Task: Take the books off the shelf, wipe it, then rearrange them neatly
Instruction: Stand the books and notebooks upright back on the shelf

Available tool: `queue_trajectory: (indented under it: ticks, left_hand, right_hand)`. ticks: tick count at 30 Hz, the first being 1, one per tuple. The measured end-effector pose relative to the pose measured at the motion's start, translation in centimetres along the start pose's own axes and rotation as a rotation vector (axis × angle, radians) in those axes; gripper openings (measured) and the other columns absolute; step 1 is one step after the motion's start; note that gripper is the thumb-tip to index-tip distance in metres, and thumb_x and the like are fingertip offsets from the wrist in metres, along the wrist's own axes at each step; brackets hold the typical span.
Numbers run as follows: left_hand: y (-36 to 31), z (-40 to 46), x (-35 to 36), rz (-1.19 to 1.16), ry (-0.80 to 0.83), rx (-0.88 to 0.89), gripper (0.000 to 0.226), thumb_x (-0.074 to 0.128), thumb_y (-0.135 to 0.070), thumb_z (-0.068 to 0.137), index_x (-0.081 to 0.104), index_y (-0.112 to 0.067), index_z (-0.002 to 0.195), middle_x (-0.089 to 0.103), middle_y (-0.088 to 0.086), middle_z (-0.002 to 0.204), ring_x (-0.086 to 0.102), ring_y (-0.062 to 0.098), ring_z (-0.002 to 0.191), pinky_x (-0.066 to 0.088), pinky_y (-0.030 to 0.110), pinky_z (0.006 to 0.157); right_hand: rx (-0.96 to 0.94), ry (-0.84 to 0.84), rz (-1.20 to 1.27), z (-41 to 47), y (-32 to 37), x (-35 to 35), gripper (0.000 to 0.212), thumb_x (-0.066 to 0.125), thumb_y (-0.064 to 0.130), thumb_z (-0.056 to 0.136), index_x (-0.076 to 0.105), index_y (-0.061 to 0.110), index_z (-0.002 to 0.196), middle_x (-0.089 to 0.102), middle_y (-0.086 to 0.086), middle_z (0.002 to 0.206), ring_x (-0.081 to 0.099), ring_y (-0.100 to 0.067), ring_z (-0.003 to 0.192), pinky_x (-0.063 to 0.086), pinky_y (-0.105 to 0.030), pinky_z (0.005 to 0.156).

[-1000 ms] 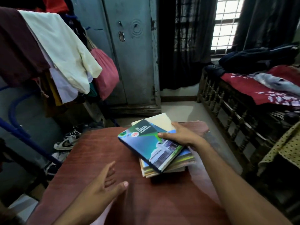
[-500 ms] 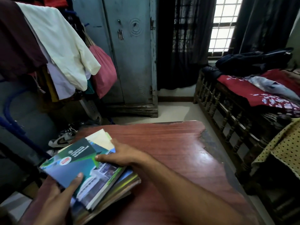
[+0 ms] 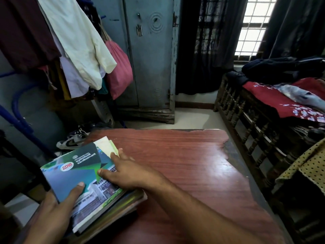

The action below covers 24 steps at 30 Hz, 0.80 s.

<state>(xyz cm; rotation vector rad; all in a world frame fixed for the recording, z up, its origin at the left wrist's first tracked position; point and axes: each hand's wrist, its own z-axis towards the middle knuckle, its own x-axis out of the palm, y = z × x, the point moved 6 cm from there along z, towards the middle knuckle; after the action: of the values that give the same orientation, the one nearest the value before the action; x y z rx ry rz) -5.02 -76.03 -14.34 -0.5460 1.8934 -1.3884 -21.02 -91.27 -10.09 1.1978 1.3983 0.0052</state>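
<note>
A stack of books (image 3: pixel 91 187) lies at the near left corner of a reddish wooden table (image 3: pixel 184 164). The top book has a green and blue cover marked 2018. A pale yellow-green book (image 3: pixel 105 145) pokes out at the stack's far end. My left hand (image 3: pixel 58 208) grips the stack's near left edge, thumb on the top cover. My right hand (image 3: pixel 126 171) holds the stack's right side, thumb on the cover and fingers curled along the edge.
Clothes (image 3: pixel 70 41) hang on a rack at the left, with shoes (image 3: pixel 72 140) on the floor below. A grey metal cupboard (image 3: pixel 149 59) stands behind the table. A wooden bed (image 3: pixel 255 120) piled with cloth runs along the right.
Both hands have slid the stack from the table's middle to its near left corner. My left hand, free a second ago, now grips the stack's left edge.
</note>
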Motion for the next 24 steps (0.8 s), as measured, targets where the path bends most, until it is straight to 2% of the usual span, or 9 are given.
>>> queue_trajectory:
  ticks: [2, 4, 6, 9, 11, 16, 19, 22, 24]
  left_hand:
    - [-2.9, -1.9, 1.1, -0.114, 0.058, 0.021, 0.03, 0.079, -0.039, 0.084, 0.071, -0.034, 0.112, 0.076, -0.013, 0.104, 0.069, 0.019, 0.108, 0.05, 0.043, 0.104]
    - [-3.4, -2.2, 1.4, -0.185, 0.115, -0.026, 0.012, 0.07, -0.015, 0.092, 0.07, -0.017, 0.103, 0.077, -0.012, 0.085, 0.072, 0.016, 0.092, 0.056, 0.034, 0.091]
    - [-3.4, -2.4, 1.3, -0.238, 0.158, -0.088, 0.008, 0.069, -0.012, 0.092, 0.069, -0.014, 0.1, 0.079, -0.003, 0.091, 0.073, 0.026, 0.089, 0.058, 0.04, 0.088]
    - [-3.4, -2.9, 0.1, -0.341, 0.175, -0.17, 0.017, 0.069, -0.017, 0.093, 0.071, -0.008, 0.107, 0.079, 0.011, 0.096, 0.077, 0.027, 0.074, 0.062, 0.031, 0.058]
    - [-2.7, -3.0, -0.4, -0.381, 0.174, -0.222, 0.025, 0.069, -0.02, 0.093, 0.071, -0.005, 0.113, 0.078, 0.014, 0.096, 0.077, 0.028, 0.074, 0.06, 0.03, 0.05]
    - [-1.7, -2.9, -1.5, -0.506, 0.147, -0.238, 0.036, 0.07, -0.018, 0.091, 0.067, -0.004, 0.125, 0.076, 0.018, 0.107, 0.075, 0.035, 0.092, 0.064, 0.04, 0.066]
    - [-1.3, -3.8, -2.6, -0.581, 0.119, -0.236, 0.042, 0.071, -0.015, 0.087, 0.066, -0.004, 0.127, 0.075, 0.02, 0.11, 0.073, 0.04, 0.097, 0.064, 0.044, 0.069]
    - [-1.0, -5.4, -6.1, -0.643, 0.017, -0.183, 0.047, 0.071, -0.009, 0.083, 0.062, -0.004, 0.129, 0.075, 0.021, 0.111, 0.072, 0.04, 0.099, 0.064, 0.045, 0.07]
    - [-0.9, -7.0, -8.7, -0.677, -0.041, -0.134, 0.052, 0.07, -0.008, 0.081, 0.059, -0.005, 0.132, 0.074, 0.021, 0.113, 0.071, 0.043, 0.102, 0.064, 0.048, 0.075]
  right_hand:
    - [-0.009, 0.007, -0.001, -0.4, 0.3, 0.2, 0.086, 0.042, 0.067, 0.098, 0.008, 0.021, 0.162, -0.006, -0.014, 0.169, 0.004, -0.034, 0.156, 0.013, -0.047, 0.125]
    - [-0.012, -0.001, 0.001, -0.7, 0.6, 0.5, 0.088, 0.044, 0.067, 0.097, 0.008, 0.019, 0.162, -0.006, -0.015, 0.169, 0.0, -0.033, 0.157, 0.012, -0.047, 0.126]
    - [-0.008, -0.001, -0.022, -1.1, 0.9, 1.0, 0.092, 0.045, 0.068, 0.096, 0.004, 0.018, 0.162, -0.009, -0.013, 0.169, -0.009, -0.03, 0.156, 0.005, -0.046, 0.126]
    - [-0.028, 0.001, -0.104, -1.4, 1.6, 2.4, 0.099, 0.045, 0.076, 0.091, 0.003, 0.021, 0.162, -0.01, -0.01, 0.17, -0.015, -0.03, 0.155, -0.003, -0.049, 0.125]
    - [-0.065, -0.018, -0.137, -1.3, 2.1, 3.0, 0.101, 0.044, 0.08, 0.088, 0.005, 0.023, 0.162, -0.007, -0.008, 0.17, -0.015, -0.03, 0.155, -0.004, -0.051, 0.125]
    - [-0.168, -0.06, -0.182, -0.7, 3.4, 3.5, 0.105, 0.042, 0.087, 0.08, 0.02, 0.023, 0.16, 0.015, -0.006, 0.168, -0.001, -0.025, 0.157, -0.001, -0.053, 0.125]
    - [-0.242, -0.072, -0.124, -0.4, 4.7, 3.9, 0.11, 0.036, 0.094, 0.065, 0.033, 0.029, 0.155, 0.035, 0.001, 0.16, 0.024, -0.021, 0.151, 0.02, -0.043, 0.123]
    - [-0.339, -0.039, -0.082, -1.0, 7.9, 4.7, 0.079, 0.056, 0.079, 0.076, 0.051, 0.033, 0.14, 0.055, 0.009, 0.141, 0.049, -0.011, 0.13, 0.036, -0.025, 0.104]
    - [-0.426, -0.006, -0.01, -1.8, 10.1, 5.6, 0.07, 0.061, 0.072, 0.079, 0.053, 0.033, 0.137, 0.059, 0.013, 0.136, 0.054, -0.005, 0.124, 0.04, -0.025, 0.103]
